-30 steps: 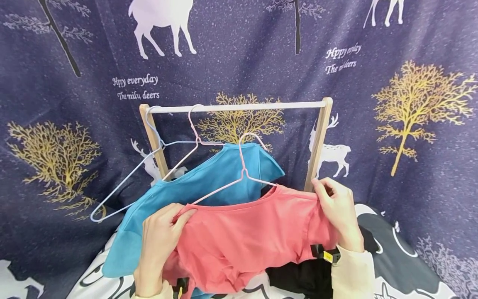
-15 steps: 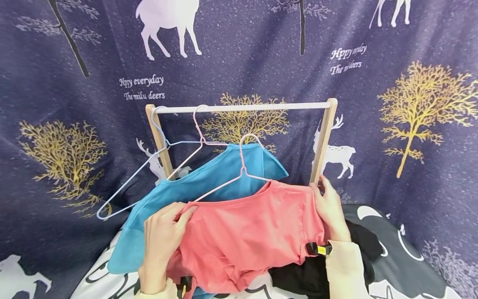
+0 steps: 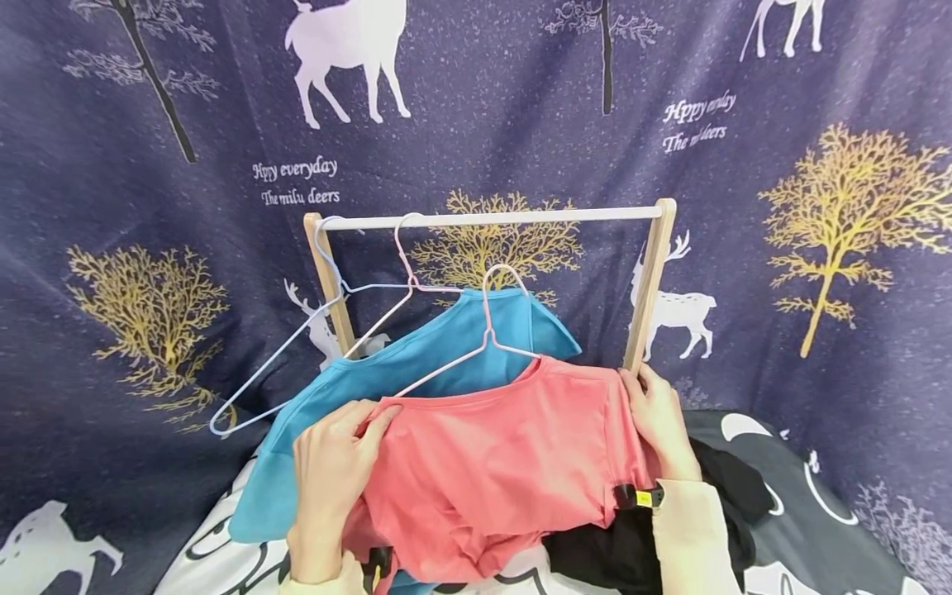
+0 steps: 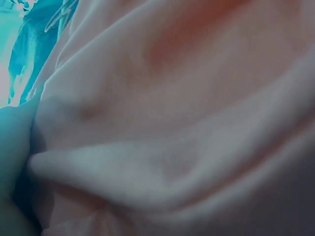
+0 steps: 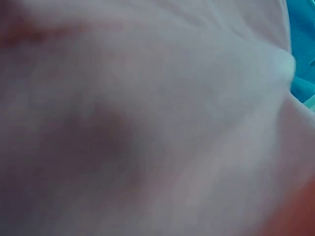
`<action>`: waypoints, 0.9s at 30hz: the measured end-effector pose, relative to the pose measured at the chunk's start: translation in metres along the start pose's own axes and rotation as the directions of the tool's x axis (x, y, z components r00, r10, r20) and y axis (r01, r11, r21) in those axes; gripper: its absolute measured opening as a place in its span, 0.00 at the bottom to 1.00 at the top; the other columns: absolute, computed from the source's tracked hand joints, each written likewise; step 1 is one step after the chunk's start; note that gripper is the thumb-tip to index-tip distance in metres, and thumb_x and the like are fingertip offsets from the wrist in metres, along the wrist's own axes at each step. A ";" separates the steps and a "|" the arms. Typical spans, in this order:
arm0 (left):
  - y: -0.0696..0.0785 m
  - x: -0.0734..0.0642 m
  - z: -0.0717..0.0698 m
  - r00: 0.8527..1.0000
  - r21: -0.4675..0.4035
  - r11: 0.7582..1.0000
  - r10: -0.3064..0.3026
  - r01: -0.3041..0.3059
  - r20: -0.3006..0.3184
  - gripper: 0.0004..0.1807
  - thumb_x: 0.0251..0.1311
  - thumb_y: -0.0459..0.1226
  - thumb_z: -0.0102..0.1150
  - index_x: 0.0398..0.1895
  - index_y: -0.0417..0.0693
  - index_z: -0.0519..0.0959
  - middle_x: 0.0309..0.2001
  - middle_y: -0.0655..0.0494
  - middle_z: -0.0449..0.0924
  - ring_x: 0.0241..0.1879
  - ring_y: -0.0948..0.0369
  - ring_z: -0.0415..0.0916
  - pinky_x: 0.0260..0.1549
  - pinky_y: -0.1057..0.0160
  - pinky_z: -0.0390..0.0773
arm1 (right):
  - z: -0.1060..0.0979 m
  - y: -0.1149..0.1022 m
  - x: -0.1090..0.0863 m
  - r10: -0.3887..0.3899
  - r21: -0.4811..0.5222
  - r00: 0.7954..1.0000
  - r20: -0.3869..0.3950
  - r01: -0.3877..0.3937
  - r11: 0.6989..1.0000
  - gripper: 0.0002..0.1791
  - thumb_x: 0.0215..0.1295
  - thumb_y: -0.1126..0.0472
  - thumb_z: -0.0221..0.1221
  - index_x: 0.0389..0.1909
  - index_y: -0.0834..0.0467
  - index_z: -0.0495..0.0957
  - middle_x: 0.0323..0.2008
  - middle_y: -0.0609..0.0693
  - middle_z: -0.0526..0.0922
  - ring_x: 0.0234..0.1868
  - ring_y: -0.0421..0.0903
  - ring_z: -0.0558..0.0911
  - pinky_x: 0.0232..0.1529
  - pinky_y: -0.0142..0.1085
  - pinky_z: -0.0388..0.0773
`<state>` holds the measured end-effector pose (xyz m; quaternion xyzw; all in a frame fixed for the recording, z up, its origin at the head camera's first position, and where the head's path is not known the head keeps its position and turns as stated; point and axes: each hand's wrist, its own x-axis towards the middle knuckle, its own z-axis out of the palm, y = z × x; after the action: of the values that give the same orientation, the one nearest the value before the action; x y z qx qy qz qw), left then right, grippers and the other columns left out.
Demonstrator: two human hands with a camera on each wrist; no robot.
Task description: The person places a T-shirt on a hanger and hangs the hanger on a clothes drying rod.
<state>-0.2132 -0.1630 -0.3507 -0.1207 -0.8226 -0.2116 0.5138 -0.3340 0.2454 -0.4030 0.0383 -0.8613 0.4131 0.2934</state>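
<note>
A coral-pink short-sleeved shirt (image 3: 506,454) hangs on a pink hanger (image 3: 487,318), whose hook stands up free below the rack's bar. My left hand (image 3: 330,467) pinches the shirt's left shoulder at the neckline, between thumb and fingers, beside the hanger's left arm. At the opposite shoulder, my right hand (image 3: 660,417) pinches the sleeve cloth near the rack's right post. The hanger's right arm goes into the neckline and is hidden under the fabric. Blurred folds of the shirt (image 4: 172,118) fill the left wrist view, and the shirt (image 5: 157,98) likewise covers most of the right wrist view.
Behind stands a small rack with a white bar (image 3: 521,217) and wooden posts. A bare blue hanger (image 3: 275,355) and a blue shirt (image 3: 439,339) on a pink hanger hang from it. Black cloth (image 3: 602,549) lies on the patterned bedding (image 3: 799,479). A printed curtain (image 3: 476,99) forms the backdrop.
My right hand has moved inward along the shirt's right shoulder and its fingers have closed up on the cloth. The left hand keeps its pinch. The head view has shifted slightly left.
</note>
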 end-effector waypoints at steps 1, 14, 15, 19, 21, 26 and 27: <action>0.000 0.001 0.000 1.000 0.002 1.000 0.002 -0.002 -0.010 0.06 0.54 0.45 0.71 0.25 0.58 0.84 0.25 0.64 0.81 0.23 0.55 0.80 0.20 0.53 0.73 | -0.001 0.000 0.000 -0.001 -0.005 1.000 0.006 0.001 1.000 0.18 0.75 0.50 0.50 0.50 0.60 0.78 0.42 0.62 0.84 0.47 0.64 0.81 0.47 0.57 0.70; -0.001 0.038 -0.011 0.992 0.062 0.996 -0.061 0.068 -0.109 0.18 0.59 0.50 0.67 0.16 0.54 0.76 0.18 0.54 0.75 0.18 0.44 0.73 0.13 0.53 0.59 | -0.003 -0.003 0.000 -0.021 0.001 1.000 0.011 0.021 1.000 0.19 0.76 0.51 0.50 0.50 0.63 0.78 0.39 0.61 0.85 0.40 0.58 0.82 0.41 0.52 0.73; -0.001 0.042 -0.011 0.992 0.071 0.995 -0.064 0.072 -0.106 0.20 0.60 0.50 0.66 0.15 0.54 0.74 0.17 0.54 0.74 0.18 0.43 0.73 0.13 0.53 0.59 | -0.003 -0.003 0.000 -0.021 0.002 1.000 0.010 0.021 1.000 0.19 0.76 0.51 0.50 0.50 0.63 0.78 0.40 0.62 0.85 0.40 0.59 0.82 0.41 0.52 0.74; 0.000 0.054 -0.010 0.991 0.098 0.991 -0.076 0.087 -0.109 0.23 0.62 0.51 0.64 0.13 0.52 0.71 0.16 0.52 0.73 0.18 0.41 0.72 0.13 0.52 0.58 | -0.003 -0.004 0.001 -0.022 0.001 1.000 0.008 0.022 1.000 0.19 0.76 0.52 0.50 0.51 0.63 0.78 0.41 0.63 0.84 0.41 0.60 0.83 0.41 0.53 0.74; 0.001 0.059 -0.009 0.989 0.100 0.990 -0.086 0.098 -0.116 0.24 0.62 0.52 0.63 0.13 0.52 0.69 0.16 0.52 0.72 0.18 0.41 0.71 0.13 0.52 0.58 | -0.003 -0.004 0.001 -0.020 -0.002 1.000 0.010 0.020 1.000 0.19 0.76 0.52 0.51 0.51 0.63 0.78 0.41 0.63 0.85 0.41 0.59 0.83 0.41 0.53 0.73; 0.003 0.071 -0.005 0.985 0.105 0.984 -0.130 0.142 -0.112 0.26 0.63 0.55 0.60 0.13 0.53 0.69 0.15 0.52 0.70 0.19 0.41 0.72 0.14 0.50 0.59 | -0.003 -0.004 0.000 -0.010 -0.009 1.000 0.015 0.010 1.000 0.18 0.76 0.53 0.51 0.52 0.63 0.78 0.42 0.62 0.85 0.41 0.59 0.83 0.41 0.52 0.73; 0.004 0.074 -0.004 0.984 0.107 0.982 -0.143 0.154 -0.107 0.26 0.63 0.55 0.60 0.13 0.53 0.69 0.15 0.51 0.71 0.19 0.40 0.72 0.14 0.50 0.60 | -0.003 -0.005 0.000 -0.008 -0.010 1.000 0.017 0.008 1.000 0.19 0.76 0.53 0.51 0.52 0.63 0.78 0.42 0.63 0.84 0.41 0.59 0.83 0.42 0.52 0.74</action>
<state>-0.2407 -0.1629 -0.2821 -0.0187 -0.8136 -0.2073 0.5429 -0.3313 0.2446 -0.3984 0.0436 -0.8656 0.4073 0.2880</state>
